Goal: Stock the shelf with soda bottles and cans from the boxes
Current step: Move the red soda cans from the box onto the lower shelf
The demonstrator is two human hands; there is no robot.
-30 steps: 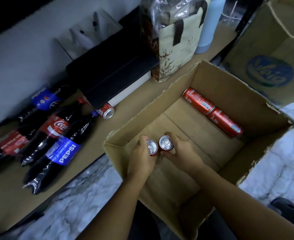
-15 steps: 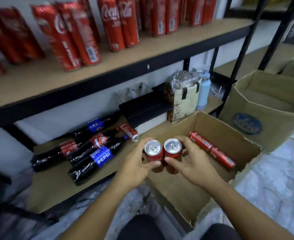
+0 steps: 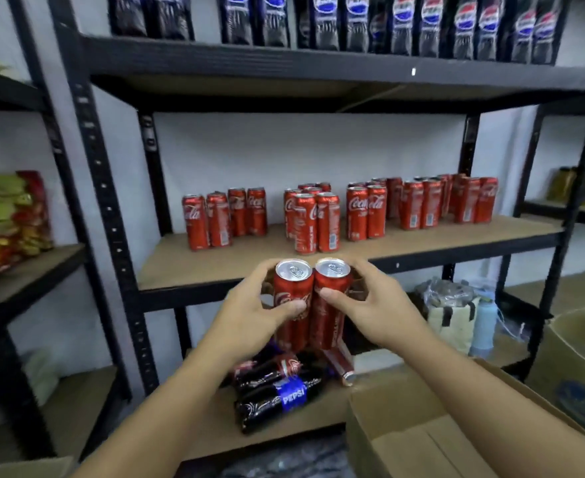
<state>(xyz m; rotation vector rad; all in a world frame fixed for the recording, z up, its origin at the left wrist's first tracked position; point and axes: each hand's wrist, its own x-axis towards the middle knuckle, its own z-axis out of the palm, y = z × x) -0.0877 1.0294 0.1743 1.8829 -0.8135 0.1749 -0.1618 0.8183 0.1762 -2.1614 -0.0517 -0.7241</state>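
Fingers: your left hand [image 3: 249, 322] curls round the left can [image 3: 293, 288], right hand [image 3: 380, 312] round the right can [image 3: 330, 288]
Cans: upright, touching, right by the middle shelf [image 3: 215, 267] near edge

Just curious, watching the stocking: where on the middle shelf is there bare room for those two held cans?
The middle shelf is bare at front left, between the left post and the leftmost cans. A narrow gap separates those from the centre cluster. The right-hand cans stand crowded.
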